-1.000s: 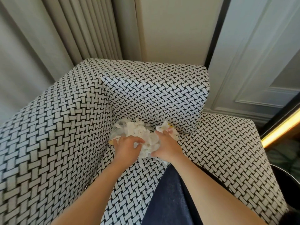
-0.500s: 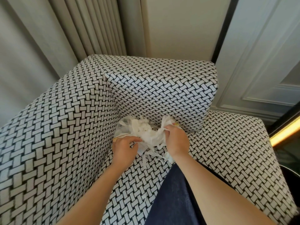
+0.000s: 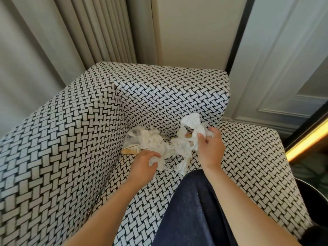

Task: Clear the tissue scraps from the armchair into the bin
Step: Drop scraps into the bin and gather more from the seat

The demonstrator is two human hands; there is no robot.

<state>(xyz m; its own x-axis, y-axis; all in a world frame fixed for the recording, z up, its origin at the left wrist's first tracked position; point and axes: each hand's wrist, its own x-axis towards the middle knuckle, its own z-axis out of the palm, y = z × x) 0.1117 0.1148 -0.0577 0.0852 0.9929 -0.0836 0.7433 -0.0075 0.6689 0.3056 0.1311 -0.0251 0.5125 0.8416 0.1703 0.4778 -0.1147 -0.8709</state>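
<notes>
As I look down on the armchair (image 3: 71, 139), both of my hands are in the tissue scraps (image 3: 152, 141). The scraps lie heaped at centre frame in the seat's back corner, where the backrest meets the arm on the left of the picture.

My left hand (image 3: 144, 165) sits low on the near edge of the heap. Its fingers (image 3: 152, 154) are curled down and closed on a wad of white tissue that rests on the seat. My right hand (image 3: 210, 148), right of centre and higher, has its fingers bunched tight round a torn strip (image 3: 192, 123). That strip stands up above my knuckles against the backrest and trails down and leftward into the heap, so one ragged run of paper joins the two hands.

A flat yellowish wrapper (image 3: 130, 150) pokes out from under the left edge of the heap, just beside the arm's inner face. A few thin shreds hang off the near edge of the pile onto the seat. They lie just above my dark blue trouser leg (image 3: 195, 210), which fills the lower middle of the frame between my forearms.

At the lower right edge, beside the chair, a dark curved rim may be the bin (image 3: 314, 194), though too little of it shows to be sure. Pleated curtains (image 3: 99, 29) hang in the upper left and a panelled wall (image 3: 284, 68) stands in the upper right. A glowing amber strip (image 3: 305, 141) runs along the right edge.
</notes>
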